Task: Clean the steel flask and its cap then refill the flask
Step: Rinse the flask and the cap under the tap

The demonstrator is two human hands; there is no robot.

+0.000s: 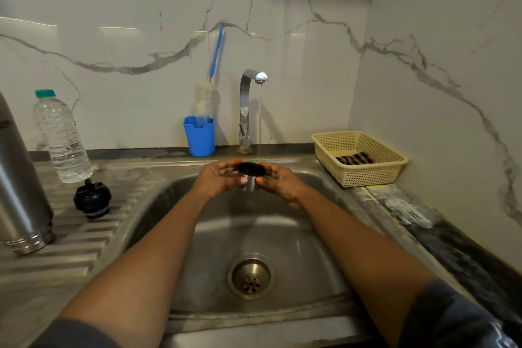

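Head view: both hands are held over the sink [180, 251], beneath the tap [245, 99]. The left hand [217, 179] and right hand [279, 182] hold the cap [250, 171] between them, fingers [229, 164] curled round its sides, dark face upward. A thin water stream [260, 121] falls on the cap's right edge.

The steel flask [19, 192] stands apart on the ribbed worktop [73, 237] at far left, apparently mouth down. A black stopper [92, 199] sits just beside it.

Assessment: the step in hand is rinsing the cap; the flask awaits cleaning and refilling.

Recommendations:
- Centre the cap under the stream; at present the water strikes only the rim.
- Turn the cap between the fingers so every side is wetted, then tip it out over the drain.
- The flow is thin; a fuller flow would rinse faster but may splash.
- A bottle brush [207, 99] stands in the blue holder [200, 137] near the tap, suitable for the flask's interior.
- Wet steel may slip; hold it low over the basin.
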